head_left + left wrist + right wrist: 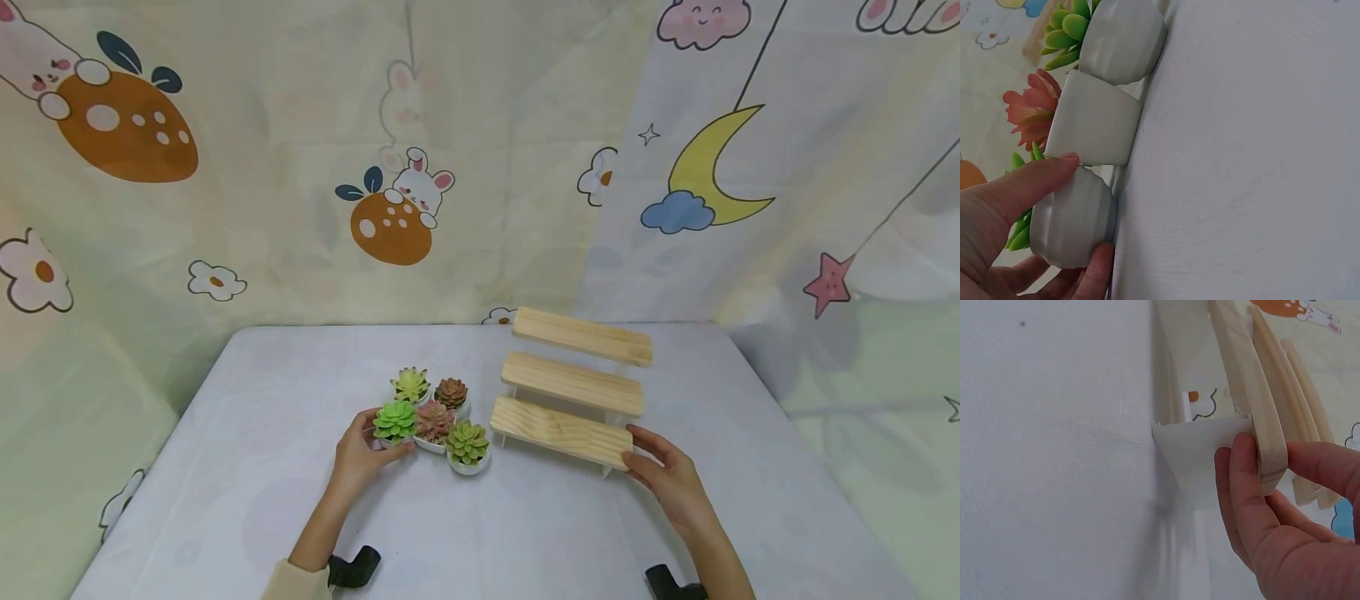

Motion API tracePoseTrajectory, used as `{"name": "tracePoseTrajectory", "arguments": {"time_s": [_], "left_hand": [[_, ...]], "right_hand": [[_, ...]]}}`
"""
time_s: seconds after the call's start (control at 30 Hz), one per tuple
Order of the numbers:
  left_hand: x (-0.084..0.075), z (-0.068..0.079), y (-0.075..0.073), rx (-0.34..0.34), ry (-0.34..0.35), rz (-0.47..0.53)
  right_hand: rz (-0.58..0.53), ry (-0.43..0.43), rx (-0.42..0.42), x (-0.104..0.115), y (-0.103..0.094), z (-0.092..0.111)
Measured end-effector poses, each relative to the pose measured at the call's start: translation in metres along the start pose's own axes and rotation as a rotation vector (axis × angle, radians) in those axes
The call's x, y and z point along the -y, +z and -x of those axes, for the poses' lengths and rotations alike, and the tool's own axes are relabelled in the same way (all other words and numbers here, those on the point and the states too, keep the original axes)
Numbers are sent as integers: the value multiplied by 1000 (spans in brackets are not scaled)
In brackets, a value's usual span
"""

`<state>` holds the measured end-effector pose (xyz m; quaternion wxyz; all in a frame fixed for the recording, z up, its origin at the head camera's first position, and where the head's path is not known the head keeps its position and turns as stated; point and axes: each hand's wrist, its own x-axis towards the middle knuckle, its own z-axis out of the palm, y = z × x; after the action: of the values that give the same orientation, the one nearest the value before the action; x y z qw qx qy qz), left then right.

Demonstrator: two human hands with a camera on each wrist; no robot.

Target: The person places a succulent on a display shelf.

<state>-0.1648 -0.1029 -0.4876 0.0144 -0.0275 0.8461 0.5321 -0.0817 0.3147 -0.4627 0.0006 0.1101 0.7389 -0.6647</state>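
Note:
My left hand [356,457] holds a small white pot [1075,215] with a bright green succulent [394,420], thumb on one side and fingers around the other. Right beside it stand a pinkish-red succulent [434,421] in a white pot and an olive-green succulent [468,442] in a round pot. Behind are a yellow-green succulent [410,384] and a brown one [452,392]. My right hand [672,483] pinches the right end of the lowest board of a three-tier wooden shelf [562,429], with fingers below the board near its white support [1200,447].
The shelf's middle board [573,383] and top board [581,335] step up toward the back. A white cloth covers the table [465,533]. Behind it hangs a printed curtain [510,208]. Black straps or mounts [356,567] sit at both wrists.

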Motion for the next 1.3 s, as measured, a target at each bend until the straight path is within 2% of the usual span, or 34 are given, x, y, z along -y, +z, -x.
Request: {"name": "tracePoseTrajectory", "arguments": {"time_s": [0.23, 0.5, 0.63, 0.87, 1.03, 1.3], "left_hand": [[1, -2, 2, -43, 16, -30], [-3, 8, -1, -91, 3, -45], [-12, 15, -6, -102, 25, -56], [-28, 25, -13, -127, 110, -42], [-37, 30, -13, -138, 119, -23], [-63, 30, -10, -90, 183, 11]], "right_hand": [[-11, 7, 17, -2, -1, 0], [-32, 11, 18, -5, -1, 0], [-23, 11, 25, -6, -1, 0], [-13, 0, 12, -4, -1, -1], [-13, -4, 10, -4, -2, 0], [-38, -3, 10, -4, -1, 1]]}}
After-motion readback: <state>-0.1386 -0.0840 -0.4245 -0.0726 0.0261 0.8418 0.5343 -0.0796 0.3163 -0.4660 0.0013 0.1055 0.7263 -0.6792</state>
